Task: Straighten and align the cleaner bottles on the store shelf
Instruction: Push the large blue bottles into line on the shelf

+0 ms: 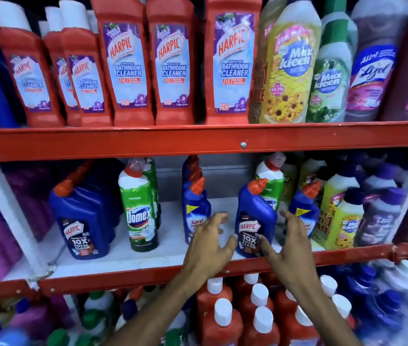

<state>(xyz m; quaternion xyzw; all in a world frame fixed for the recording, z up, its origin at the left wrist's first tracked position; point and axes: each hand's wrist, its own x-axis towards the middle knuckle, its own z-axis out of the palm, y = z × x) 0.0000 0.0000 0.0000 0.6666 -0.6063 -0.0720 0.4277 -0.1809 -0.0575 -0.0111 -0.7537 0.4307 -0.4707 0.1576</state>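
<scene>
Blue Harpic bottle (pixel 255 221) stands at the near edge of the middle shelf (pixel 148 275), flanked by left hand (pixel 208 248) and right hand (pixel 290 245), fingers spread, gripping nothing. Step in hand: squaring this bottle. Next move calls for closing both hands and aligning it with the row.

Middle shelf (pixel 148 260), frame centre: Harpic toilet cleaner bottle (pixel 255 221) at front edge, between left hand (pixel 208 248) and right hand (pixel 290 245). Sani Fresh bottle (pixel 195 211) left of it, Domex bottle (pixel 140 211) further left. Harpic Bathroom Cleaner bottles (pixel 173 63) on upper shelf.
</scene>
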